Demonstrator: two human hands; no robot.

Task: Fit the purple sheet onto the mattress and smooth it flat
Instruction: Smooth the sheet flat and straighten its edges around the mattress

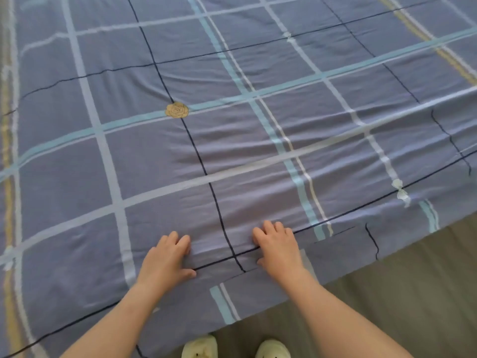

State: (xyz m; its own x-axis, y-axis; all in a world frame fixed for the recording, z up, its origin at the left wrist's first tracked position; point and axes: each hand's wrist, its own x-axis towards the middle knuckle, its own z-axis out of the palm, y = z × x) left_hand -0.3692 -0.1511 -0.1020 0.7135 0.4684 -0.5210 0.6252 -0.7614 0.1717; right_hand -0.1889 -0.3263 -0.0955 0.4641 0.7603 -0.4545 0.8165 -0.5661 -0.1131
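The purple sheet (232,81), checked with pale blue, white and dark lines and a yellow rose print, covers the whole mattress top. Its near edge hangs over the bed's side. Shallow creases run across the cloth from the middle to the right. My left hand (166,259) lies palm down on the sheet near the front edge, fingers apart. A little to its right, my right hand (280,250) also rests flat on the cloth, fingers spread, with a dark stripe running under both hands. Neither hand pinches any fabric.
Grey floor (400,293) shows at the lower right beside the bed. Two pale slippers (200,347) on my feet stand at the bottom edge, close to the hanging sheet. The mattress itself is hidden under the cloth.
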